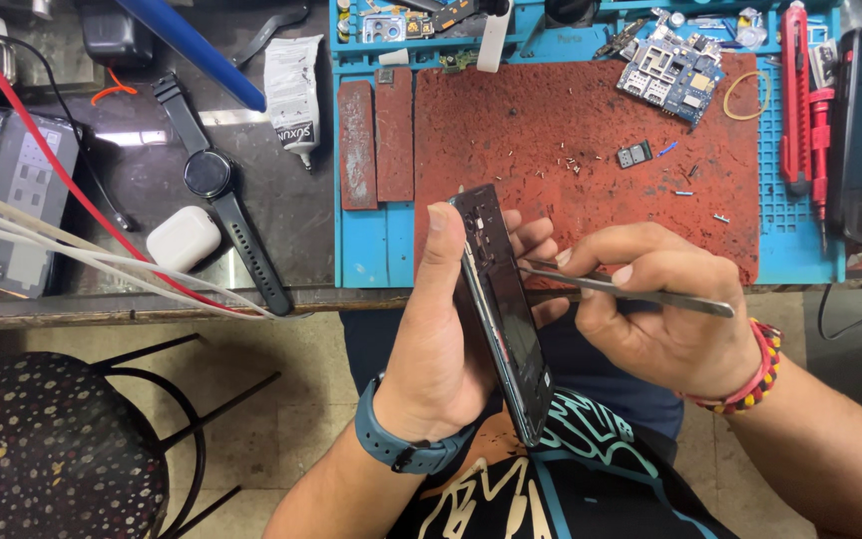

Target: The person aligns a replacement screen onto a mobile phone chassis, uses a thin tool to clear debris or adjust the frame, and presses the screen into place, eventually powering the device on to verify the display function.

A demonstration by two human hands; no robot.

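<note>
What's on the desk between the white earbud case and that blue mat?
In the head view, a black smartwatch lies between the earbud case and the mat.

We see a dark worktop [281, 250] carrying a blue repair mat [371, 250] with a worn red pad [551, 130] in its middle. On the pad lie a small circuit board [670, 68], loose screws [571, 165] and a rubber band [747, 96]. Left of the mat lie a black wristwatch [210, 175], a white earbud case [183, 239], a glue tube [293, 95] and a grey phone [20, 200].

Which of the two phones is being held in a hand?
The black phone, gripped edge-up by the left hand; the grey phone lies flat on the bench.
</note>
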